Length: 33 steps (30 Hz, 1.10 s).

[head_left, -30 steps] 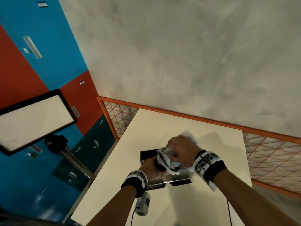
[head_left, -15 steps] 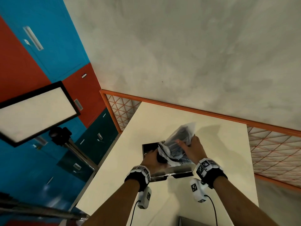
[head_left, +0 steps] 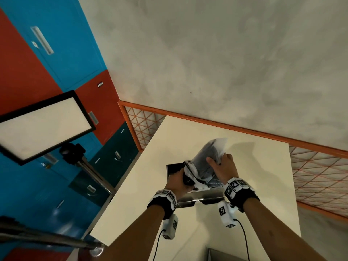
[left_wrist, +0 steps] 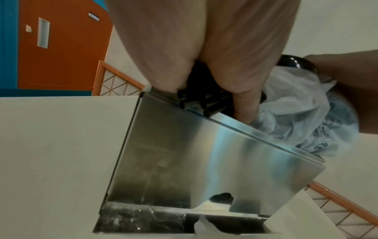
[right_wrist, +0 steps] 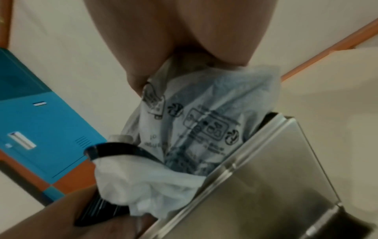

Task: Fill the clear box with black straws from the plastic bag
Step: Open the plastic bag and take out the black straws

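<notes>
The box [head_left: 199, 196], with shiny reflective walls, stands on the cream table [head_left: 188, 136]. A crumpled printed plastic bag [head_left: 207, 157] is tilted mouth-down into its open top. My left hand [head_left: 178, 183] grips a bundle of black straws [head_left: 186, 180] sticking out of the bag's mouth at the box's left rim. My right hand [head_left: 224, 166] holds the bag's raised far end, thumb on its near side. The left wrist view shows straw ends [left_wrist: 196, 103] over the box rim [left_wrist: 204, 161]. The right wrist view shows the bag [right_wrist: 204, 121] entering the box [right_wrist: 266, 186].
A grey object [head_left: 222, 255] shows at the table's near edge. A light panel on a stand [head_left: 43, 125] is to the left, before blue and red lockers [head_left: 56, 44]. An orange lattice rail [head_left: 235, 127] runs behind the table.
My right hand has moved from above the bag's mouth to its far end and raised it, so the bag stands steeper over the box. My left hand still holds the straws.
</notes>
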Each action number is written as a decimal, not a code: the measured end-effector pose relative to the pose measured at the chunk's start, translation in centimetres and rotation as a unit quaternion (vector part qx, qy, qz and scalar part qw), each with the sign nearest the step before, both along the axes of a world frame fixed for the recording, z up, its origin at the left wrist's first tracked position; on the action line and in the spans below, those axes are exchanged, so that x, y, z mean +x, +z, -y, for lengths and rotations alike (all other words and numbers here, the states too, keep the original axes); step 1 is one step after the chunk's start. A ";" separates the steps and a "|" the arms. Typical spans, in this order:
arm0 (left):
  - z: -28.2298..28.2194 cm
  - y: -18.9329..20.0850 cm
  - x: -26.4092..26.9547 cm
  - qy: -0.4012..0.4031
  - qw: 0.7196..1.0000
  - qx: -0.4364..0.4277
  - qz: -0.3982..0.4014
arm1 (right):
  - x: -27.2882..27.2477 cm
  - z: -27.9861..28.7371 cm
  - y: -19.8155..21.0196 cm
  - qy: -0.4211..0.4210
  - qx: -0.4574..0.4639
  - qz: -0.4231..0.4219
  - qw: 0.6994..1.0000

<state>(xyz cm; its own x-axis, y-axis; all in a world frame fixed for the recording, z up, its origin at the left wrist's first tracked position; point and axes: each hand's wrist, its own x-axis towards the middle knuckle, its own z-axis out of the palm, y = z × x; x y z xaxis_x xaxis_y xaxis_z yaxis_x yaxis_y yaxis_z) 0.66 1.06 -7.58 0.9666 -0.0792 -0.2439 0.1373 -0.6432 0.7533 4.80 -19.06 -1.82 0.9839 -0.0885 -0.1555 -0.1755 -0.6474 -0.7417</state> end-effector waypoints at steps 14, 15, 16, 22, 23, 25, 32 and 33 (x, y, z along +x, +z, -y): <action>0.5 0.8 1.3 -0.047 0.995 0.068 -0.049 | -1.9 1.2 -2.1 -0.016 0.036 -0.034 0.999; 0.5 1.1 1.5 -0.050 0.995 0.073 -0.053 | -1.8 1.0 -2.2 -0.001 0.035 -0.025 0.999; 0.4 1.2 1.6 -0.051 0.994 0.073 -0.057 | -1.7 0.8 -2.2 0.013 0.037 -0.018 0.999; 0.4 1.1 2.0 -0.035 0.996 0.032 -0.079 | -0.6 -0.4 0.8 0.070 0.065 0.041 0.995; 0.6 1.1 1.9 -0.019 0.997 0.011 -0.072 | -0.4 -0.8 1.7 0.083 0.058 0.071 0.992; 0.9 1.1 1.7 0.014 0.998 -0.023 -0.049 | -0.1 -1.7 3.1 0.110 0.032 0.125 0.985; 0.9 0.1 1.3 0.004 1.000 -0.005 -0.028 | -0.1 -3.3 2.6 0.221 -0.185 0.129 0.949; 0.7 0.0 1.3 0.006 1.000 -0.004 -0.029 | 0.1 -3.4 2.7 0.227 -0.177 0.125 0.949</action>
<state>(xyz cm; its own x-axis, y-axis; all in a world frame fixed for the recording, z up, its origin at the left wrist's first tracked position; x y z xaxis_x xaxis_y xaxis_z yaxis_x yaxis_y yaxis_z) 1.97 0.41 -7.59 0.9517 -0.0709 -0.2989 0.1880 -0.6348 0.7494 4.92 -15.69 0.92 0.9356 0.3496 0.0485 0.3337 -0.8313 -0.4445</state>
